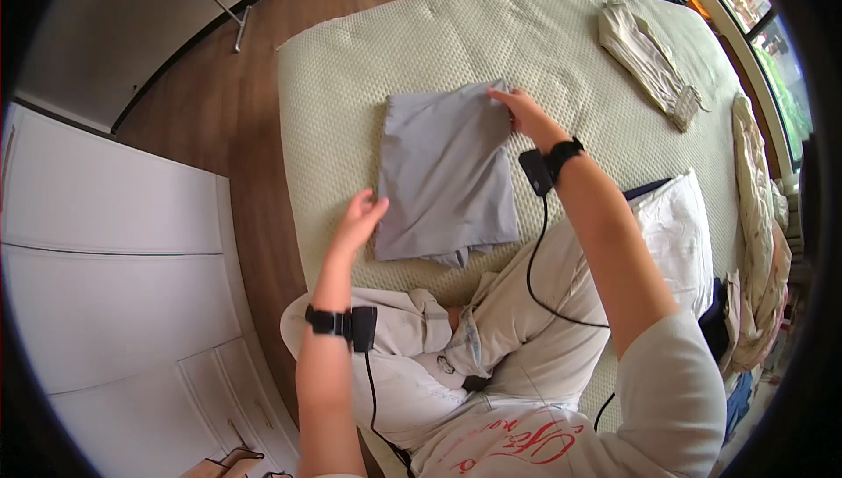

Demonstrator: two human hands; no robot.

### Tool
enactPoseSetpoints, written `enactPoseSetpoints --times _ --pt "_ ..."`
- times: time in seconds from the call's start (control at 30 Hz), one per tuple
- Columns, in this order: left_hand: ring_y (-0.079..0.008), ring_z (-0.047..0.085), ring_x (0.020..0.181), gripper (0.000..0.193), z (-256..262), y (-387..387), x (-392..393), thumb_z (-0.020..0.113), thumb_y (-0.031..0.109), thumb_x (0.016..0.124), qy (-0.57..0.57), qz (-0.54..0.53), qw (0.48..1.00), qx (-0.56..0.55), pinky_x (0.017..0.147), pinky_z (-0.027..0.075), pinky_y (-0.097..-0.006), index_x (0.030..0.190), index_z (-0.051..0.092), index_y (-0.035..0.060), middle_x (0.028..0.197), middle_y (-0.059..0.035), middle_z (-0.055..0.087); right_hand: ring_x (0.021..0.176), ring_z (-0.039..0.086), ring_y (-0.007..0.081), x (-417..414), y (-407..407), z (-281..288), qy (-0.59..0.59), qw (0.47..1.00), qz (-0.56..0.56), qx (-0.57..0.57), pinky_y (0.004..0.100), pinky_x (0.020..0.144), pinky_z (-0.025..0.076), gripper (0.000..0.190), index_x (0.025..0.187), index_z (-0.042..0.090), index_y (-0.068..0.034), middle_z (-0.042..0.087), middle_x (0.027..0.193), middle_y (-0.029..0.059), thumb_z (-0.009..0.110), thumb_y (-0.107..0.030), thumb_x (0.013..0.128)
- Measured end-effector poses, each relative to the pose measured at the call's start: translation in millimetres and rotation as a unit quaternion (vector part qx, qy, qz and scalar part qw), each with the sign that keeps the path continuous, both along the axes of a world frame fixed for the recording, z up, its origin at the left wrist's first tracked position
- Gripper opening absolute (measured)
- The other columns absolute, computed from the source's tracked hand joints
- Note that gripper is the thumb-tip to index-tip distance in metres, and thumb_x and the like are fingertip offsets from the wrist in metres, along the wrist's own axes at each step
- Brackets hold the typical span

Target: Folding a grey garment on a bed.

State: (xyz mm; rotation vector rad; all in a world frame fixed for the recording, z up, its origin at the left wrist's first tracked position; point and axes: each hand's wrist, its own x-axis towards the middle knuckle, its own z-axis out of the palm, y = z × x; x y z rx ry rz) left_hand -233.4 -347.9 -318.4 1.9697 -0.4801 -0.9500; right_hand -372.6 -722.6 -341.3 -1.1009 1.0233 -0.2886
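Observation:
A grey folded garment (pixel 444 175) lies in a rough rectangle on the pale quilted bed (pixel 342 57), with soft creases across its top. Its near edge is uneven, and a bit of bunched cloth pokes out there. At the far right corner my right hand (pixel 521 111) pinches the fabric, thumb on top and the other fingers partly hidden. My left hand (pixel 360 216) hovers by the garment's left edge, its thumb and fingers apart, holding nothing. Both wrists wear black straps with small boxes and cables.
Crumpled beige clothing (pixel 648 63) lies at the bed's far right. White folded cloth (pixel 677 241) rests beside my right knee, with more fabric (pixel 756 248) along the right edge. A white cabinet (pixel 118 215) stands left across a strip of wooden floor (pixel 256 169). My crossed legs border the garment's near side.

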Motion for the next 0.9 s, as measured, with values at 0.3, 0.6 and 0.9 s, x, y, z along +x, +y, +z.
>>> enactPoseSetpoints --times 0.3,0.6,0.9 --pt "-0.0185 0.057 0.098 0.042 -11 -151 82 0.066 0.023 0.084 0.197 0.032 0.976 -0.087 0.084 0.045 -0.0326 0.116 0.053 -0.0010 0.106 -0.0092 0.062 0.107 0.054 0.0263 6 26 -11 -0.076 0.988 -0.133 -0.026 0.0392 0.086 0.047 0.071 0.135 0.033 -0.006 0.055 0.115 0.0153 0.072 -0.017 0.076" --pt "-0.0189 0.052 0.108 0.048 -9 -112 106 0.065 0.029 0.086 0.196 0.103 0.963 -0.151 0.089 0.042 -0.0327 0.122 0.048 0.0024 0.120 -0.0075 0.055 0.115 0.049 0.0279 15 10 -13 -0.008 0.984 0.072 -0.165 0.0391 0.095 0.041 0.088 0.141 0.025 -0.001 0.044 0.128 0.0243 0.075 -0.032 0.075" --pt "-0.0220 0.056 0.103 0.054 -10 -19 34 0.072 0.028 0.080 0.299 0.067 0.950 -0.059 0.089 0.045 -0.0385 0.119 0.050 -0.0024 0.115 -0.0112 0.057 0.101 0.059 0.0279 -42 74 28 0.009 0.971 0.198 0.130 0.0391 0.084 0.050 0.073 0.131 0.039 0.002 0.056 0.116 0.0166 0.074 -0.032 0.077"
